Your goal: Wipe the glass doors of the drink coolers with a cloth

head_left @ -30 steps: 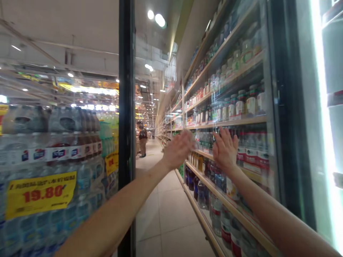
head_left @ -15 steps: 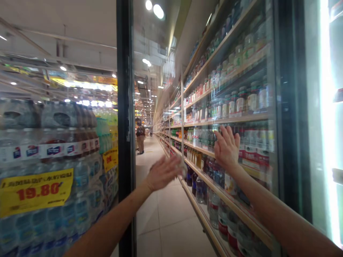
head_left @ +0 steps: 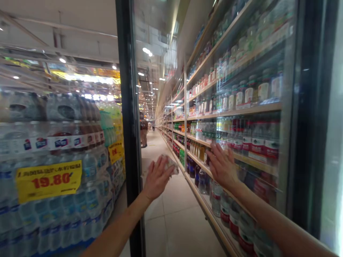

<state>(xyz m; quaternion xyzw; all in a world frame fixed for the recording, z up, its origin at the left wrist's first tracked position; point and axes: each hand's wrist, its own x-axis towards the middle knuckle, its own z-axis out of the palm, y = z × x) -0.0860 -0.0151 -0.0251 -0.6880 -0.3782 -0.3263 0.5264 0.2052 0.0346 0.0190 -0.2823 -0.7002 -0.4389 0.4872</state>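
My left hand (head_left: 157, 177) presses a small crumpled white cloth (head_left: 171, 164) against the glass door (head_left: 160, 89) in front of me, with the fingers laid over it. My right hand (head_left: 222, 166) lies flat on the same glass further right, fingers spread and holding nothing. Through the glass I see the aisle and shelves of drink bottles (head_left: 235, 139). The door's black edge frame (head_left: 128, 107) runs top to bottom just left of my left hand.
Stacked packs of water bottles (head_left: 66, 185) with a yellow 19.80 price tag (head_left: 48, 180) fill the left. A tiled aisle floor (head_left: 174, 221) runs ahead between the shelves. A person (head_left: 144, 131) stands far down the aisle. At the right edge is a lit fridge interior (head_left: 334, 142).
My left hand with the cloth has slid down and to the left across the glass. My right hand has dropped a little, still flat on the glass.
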